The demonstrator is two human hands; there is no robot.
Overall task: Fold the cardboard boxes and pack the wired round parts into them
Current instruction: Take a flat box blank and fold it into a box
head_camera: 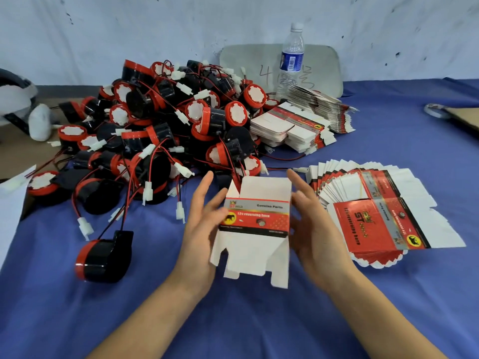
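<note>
Squaring the box (pixel 256 218) is my step now. On my feed it stands upright just in front of the pile of wired round parts (pixel 160 120), with its top and bottom flaps not yet folded.

How are the hands on it?

My left hand (pixel 204 224) looks to pinch one side, thumb on the printed face and fingers behind. It's blurred, so that's only my reading. My right hand (pixel 313 229) lies flat along the opposite side, fingers straight, gripping nothing.

And doing it well?

I'd press both sides in evenly until the sleeve is square, then tuck the flaps on the end facing away from the pile. A lopsided push would likely crease a panel. Wires trailing at the pile's front edge could snag the open top. The fanned flat blanks (pixel 375 211) lie right of the pile, well clear.
</note>
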